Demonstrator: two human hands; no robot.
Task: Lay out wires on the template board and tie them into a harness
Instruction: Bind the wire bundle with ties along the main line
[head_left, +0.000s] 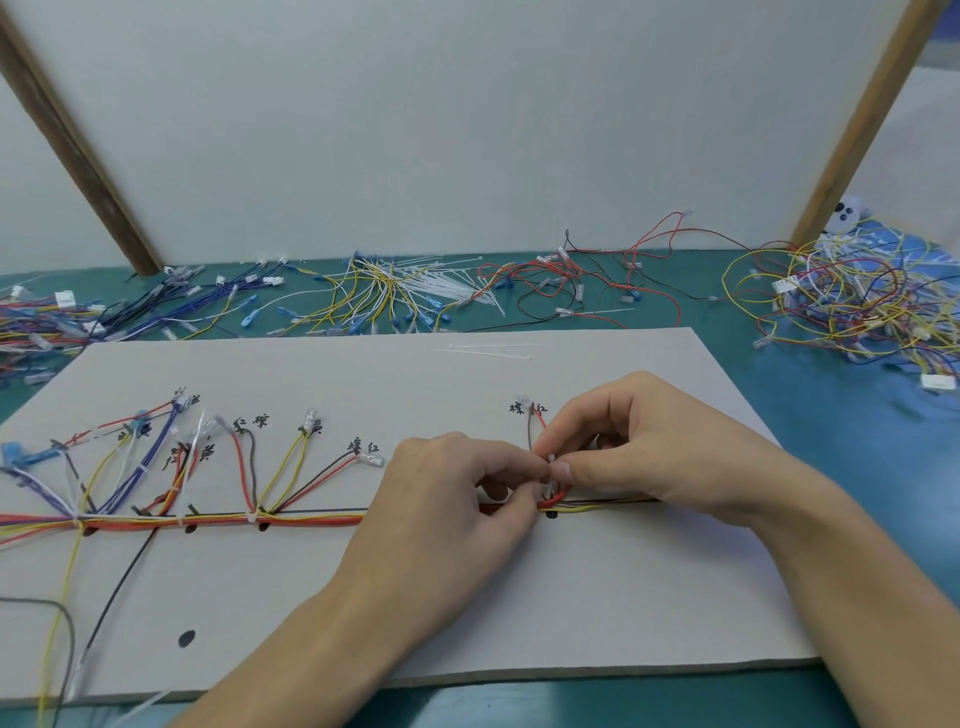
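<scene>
Wire harness (218, 519) strung along the black line of the grey template board (571, 597), on the teal bench (857, 467). Left hand (447, 499) and right hand (639, 441) meeting over the trunk, fingertips of both pinching a white cable tie (549, 475) around the red and yellow wires. Loose wires (857, 291) heaped behind.

A wiring workbench in a small assembly workshop — a green bench top (857, 467) carries a white template board (519, 597) inked with handwritten wire-colour labels (363, 446). Sorted heaps of cut wires (857, 291) with crimped connectors lie along the back, beside loose white cable ties (452, 286) — plain white partition panels (441, 119) behind.
</scene>
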